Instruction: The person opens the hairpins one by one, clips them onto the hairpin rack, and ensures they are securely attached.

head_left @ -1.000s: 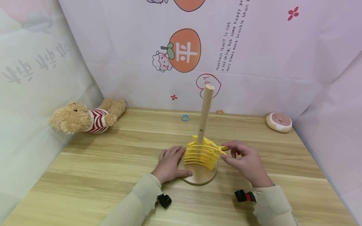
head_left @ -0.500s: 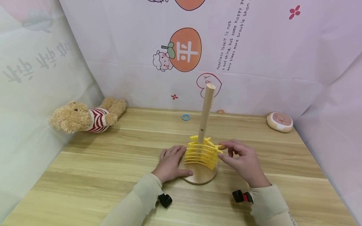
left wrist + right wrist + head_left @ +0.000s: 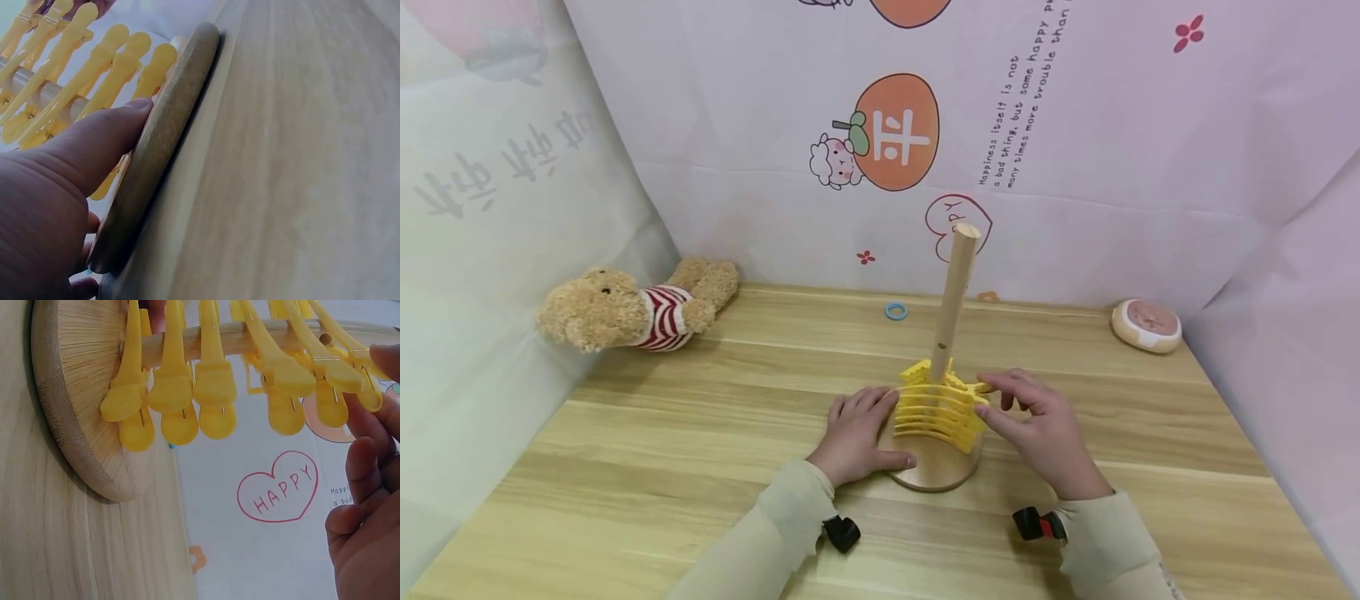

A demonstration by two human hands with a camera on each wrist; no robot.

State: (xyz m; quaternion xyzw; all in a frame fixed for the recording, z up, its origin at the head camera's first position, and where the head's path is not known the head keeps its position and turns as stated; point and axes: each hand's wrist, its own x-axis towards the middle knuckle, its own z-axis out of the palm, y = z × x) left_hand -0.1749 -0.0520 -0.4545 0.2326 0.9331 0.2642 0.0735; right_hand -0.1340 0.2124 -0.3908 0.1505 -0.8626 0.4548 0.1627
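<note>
Several yellow hair clips [image 3: 214,375] are stacked along a wooden post [image 3: 955,292] that rises from a round wooden base [image 3: 932,471]. My right hand [image 3: 1041,429] pinches the handle end of the topmost clip [image 3: 951,387] between thumb and fingers, at the post's right side. The other clips sit one below another down to the base, their handle ends pointing right. My left hand [image 3: 853,437] rests at the base's left rim, fingers extended along it. Its thumb [image 3: 119,122] lies on top of the base, below the lowest clip.
A small blue ring [image 3: 896,311] lies behind the post. At the back left is a plush bear [image 3: 640,312] in a striped shirt; a round, pink-topped object [image 3: 1147,325] sits at the back right. Printed cloth [image 3: 737,142] walls border the wooden table [image 3: 700,450].
My right hand has moved a little left with the topmost clip, bringing its handle end closer to the post. The left hand stays at the base. The whole view has shifted slightly.
</note>
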